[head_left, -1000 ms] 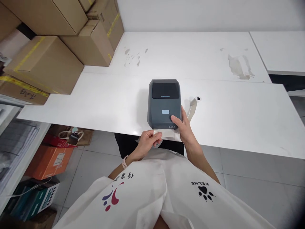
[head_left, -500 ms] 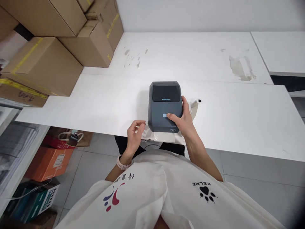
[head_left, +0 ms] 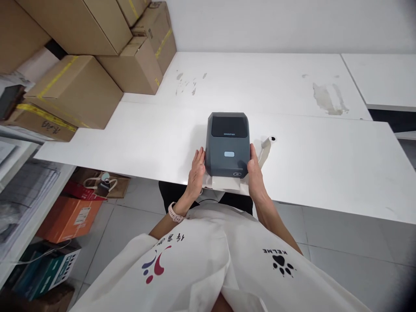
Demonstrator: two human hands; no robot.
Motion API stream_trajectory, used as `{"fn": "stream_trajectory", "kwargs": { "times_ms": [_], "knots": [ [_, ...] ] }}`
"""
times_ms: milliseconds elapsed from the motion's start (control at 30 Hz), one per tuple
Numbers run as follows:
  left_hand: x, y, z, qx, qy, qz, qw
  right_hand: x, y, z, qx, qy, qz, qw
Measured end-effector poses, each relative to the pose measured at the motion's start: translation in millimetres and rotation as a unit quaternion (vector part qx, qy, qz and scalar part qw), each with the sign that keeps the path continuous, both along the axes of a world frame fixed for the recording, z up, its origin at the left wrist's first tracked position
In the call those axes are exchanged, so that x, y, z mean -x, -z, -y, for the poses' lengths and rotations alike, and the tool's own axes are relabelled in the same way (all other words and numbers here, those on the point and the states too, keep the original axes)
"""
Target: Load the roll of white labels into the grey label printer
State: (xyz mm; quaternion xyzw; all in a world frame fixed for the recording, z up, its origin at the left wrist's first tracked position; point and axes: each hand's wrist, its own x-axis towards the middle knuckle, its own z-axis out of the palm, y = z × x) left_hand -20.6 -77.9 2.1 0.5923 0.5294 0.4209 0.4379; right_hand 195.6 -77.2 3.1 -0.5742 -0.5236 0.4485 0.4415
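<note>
At the table's (head_left: 312,164) edge, the left hand (head_left: 196,177) and right hand (head_left: 256,181), now off the button (head_left: 229,154), flank a grey machine (head_left: 225,165), fingers outstretched, contact unclear.

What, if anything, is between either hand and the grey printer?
Nothing visible: the left hand and right hand are right at the printer's opposite sides. The white paper strip is at its front edge, and the small roll lies off to the right.
</note>
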Motion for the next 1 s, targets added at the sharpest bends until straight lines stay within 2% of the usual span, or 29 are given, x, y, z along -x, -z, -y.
{"fn": "stream_trajectory", "kwargs": {
  "times_ms": [100,200,300,367,433,567,733,800,867,933,1000],
  "knots": [
    [-0.8,-7.6,-3.1,-0.040,-0.001,0.005,0.999,-3.8,-2.9,-0.9,-0.025,-0.014,0.017,0.999],
    [-1.1,-19.5,-19.6,-0.088,0.003,0.039,0.995,-10.4,-11.0,-16.5,-0.103,-0.019,0.084,0.991],
    [-3.2,-28.7,-51.8,-0.100,-0.012,0.084,0.991,-13.3,-23.4,-51.5,-0.209,0.000,0.178,0.962],
    [-5.7,-28.2,-75.4,-0.091,-0.050,0.059,0.993,-11.7,-33.6,-82.8,-0.274,0.025,0.219,0.936],
    [-8.8,-22.1,-93.8,-0.058,-0.053,0.010,0.997,-8.9,-44.5,-115.9,-0.318,0.049,0.226,0.919],
    [-14.2,-6.8,-105.5,0.016,-0.046,-0.094,0.994,-9.2,-62.1,-176.8,-0.336,0.046,0.211,0.917],
    [-19.0,-6.0,-102.7,0.054,-0.106,-0.139,0.983,-20.6,-77.2,-231.6,-0.304,-0.043,0.247,0.919],
    [-20.2,-7.6,-104.3,0.061,-0.111,-0.139,0.982,-22.2,-83.5,-237.2,-0.276,-0.054,0.239,0.929],
    [-20.9,-7.1,-106.4,0.063,-0.112,-0.131,0.983,-20.3,-88.2,-227.8,-0.275,-0.017,0.203,0.940],
    [-21.2,-5.2,-107.7,0.062,-0.115,-0.121,0.984,-15.9,-89.2,-204.8,-0.297,0.033,0.185,0.936],
    [-21.2,-3.8,-108.1,0.062,-0.112,-0.113,0.985,-10.6,-86.0,-175.2,-0.313,0.044,0.208,0.926]
  ]
}}
